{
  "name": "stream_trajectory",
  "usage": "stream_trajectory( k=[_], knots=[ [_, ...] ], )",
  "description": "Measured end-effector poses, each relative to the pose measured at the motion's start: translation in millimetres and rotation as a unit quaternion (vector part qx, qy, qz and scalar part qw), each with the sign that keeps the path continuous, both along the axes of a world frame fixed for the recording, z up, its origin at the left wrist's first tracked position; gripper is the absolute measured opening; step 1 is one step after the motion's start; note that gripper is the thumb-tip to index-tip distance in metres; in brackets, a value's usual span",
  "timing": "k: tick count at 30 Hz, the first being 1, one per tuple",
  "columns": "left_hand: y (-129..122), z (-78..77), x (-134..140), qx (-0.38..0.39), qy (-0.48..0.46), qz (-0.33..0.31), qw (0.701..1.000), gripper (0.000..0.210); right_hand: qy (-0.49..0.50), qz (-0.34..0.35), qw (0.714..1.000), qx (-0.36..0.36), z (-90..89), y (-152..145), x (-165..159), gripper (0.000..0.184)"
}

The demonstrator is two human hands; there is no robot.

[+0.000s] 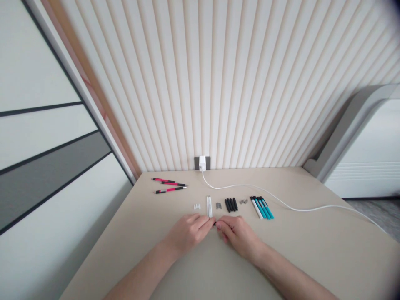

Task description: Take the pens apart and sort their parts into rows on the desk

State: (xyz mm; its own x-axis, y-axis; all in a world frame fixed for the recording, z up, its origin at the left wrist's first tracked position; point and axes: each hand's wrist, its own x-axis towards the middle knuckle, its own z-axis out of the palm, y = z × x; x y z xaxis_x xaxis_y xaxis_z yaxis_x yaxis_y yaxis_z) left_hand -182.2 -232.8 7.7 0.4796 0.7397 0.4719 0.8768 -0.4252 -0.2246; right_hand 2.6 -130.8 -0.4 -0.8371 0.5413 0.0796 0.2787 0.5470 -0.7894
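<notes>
My left hand [190, 230] and my right hand [240, 236] meet near the middle of the table, fingers closed. A small black pen part [214, 223] shows between their fingertips, mostly covered. Just beyond lie slim white pen refills [209, 206], side by side. To their left are small white tips [196, 206]; on the right sit small grey metal parts [218, 205], black pen grips [231, 204] in a row and tiny metal clips or bits [243, 201]. Farther right lie teal pen barrels [264, 207] with black ends, and a white barrel [256, 208] beside them.
Three red-and-black pens [170, 190] lie at the back left of the beige table [150, 233]. A white charger [202, 162] is plugged in at the ribbed wall, and its white cable [275, 196] runs across the table to the right edge. A panelled cabinet [62, 187] stands left.
</notes>
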Motion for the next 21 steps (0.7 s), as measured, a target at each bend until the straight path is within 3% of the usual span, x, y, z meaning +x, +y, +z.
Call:
stream_trajectory(
  k=[5,11,17,21],
  knots=[
    [0,-4.7,1,-0.030,-0.063,0.006,0.998,0.022,0.031,0.013,0.993,0.116,5.5,-2,4,0.033],
    [2,-10.9,3,-0.070,-0.114,0.044,0.990,0.020,0.017,0.005,0.985,0.170,5.4,0,6,0.031],
    [4,-8.3,3,-0.044,-0.107,0.074,0.991,0.017,0.051,-0.005,0.994,0.092,1.1,2,4,0.030],
    [3,-1.4,2,-0.003,-0.049,0.065,0.997,0.017,0.037,0.000,0.998,-0.057,-3.6,2,1,0.056]
  ],
)
